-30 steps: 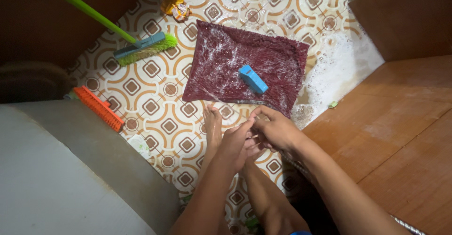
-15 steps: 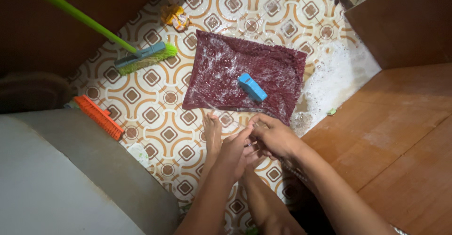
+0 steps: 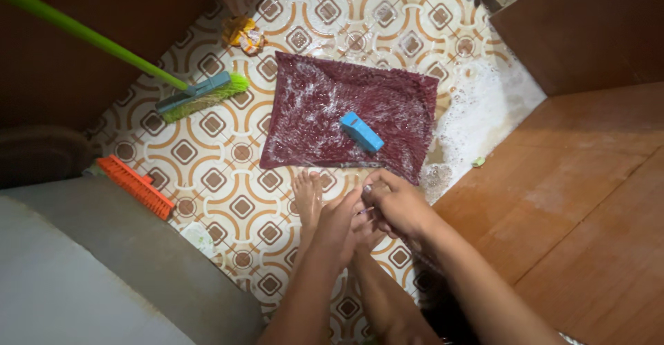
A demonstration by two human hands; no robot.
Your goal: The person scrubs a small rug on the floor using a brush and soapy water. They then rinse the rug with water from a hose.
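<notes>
My left hand [image 3: 337, 222] and my right hand [image 3: 396, 203] are pressed together low over the patterned tile floor [image 3: 228, 179]. The left fingers stretch out, and the right fingers curl over their tips. A thin pale sliver shows between them; I cannot tell what it is. My bare foot [image 3: 308, 194] stands just left of the hands. Beyond them lies a wet, soapy maroon mat [image 3: 318, 110], its near edge touching my toes. A blue block-shaped scrubber [image 3: 361, 131] rests on the mat, apart from both hands.
A green-handled broom [image 3: 200, 95] lies at the upper left, with an orange scrub brush [image 3: 135, 186] by a grey curved surface [image 3: 83, 269]. A crumpled yellow wrapper [image 3: 242, 34] sits at the far end. White foam [image 3: 484, 103] spreads right of the mat. Wooden panels [image 3: 574, 200] border the right.
The view has drifted slightly, so everything sits a little lower and further left. My hands stay joined, with small finger movements; the scrubber and mat have not moved.
</notes>
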